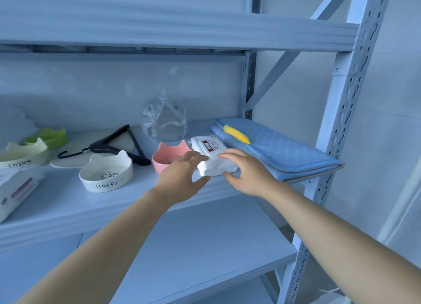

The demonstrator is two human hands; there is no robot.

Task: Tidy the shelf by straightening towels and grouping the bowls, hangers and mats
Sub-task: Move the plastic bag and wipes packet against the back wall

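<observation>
A white towel pack with a red label (213,155) lies on the middle shelf (68,203) between a pink cat-ear bowl (167,158) and a folded blue dotted mat (278,149). My left hand (182,174) and my right hand (246,169) flank the pack's near end with fingers spread, touching or almost touching it. Left of the pink bowl stand a white "Happy" bowl (106,171), a cream "Enjoy" bowl (21,154) and a green bowl (49,136). A black hanger (118,143) lies behind the white bowl.
A second white pack (16,187) sits at the shelf's left edge. A crumpled clear plastic bag (163,119) stands at the back. A yellow item (235,134) rests on the blue mat. A flat white plate (75,153) lies under the hanger. The shelf's upright post (341,112) is at the right.
</observation>
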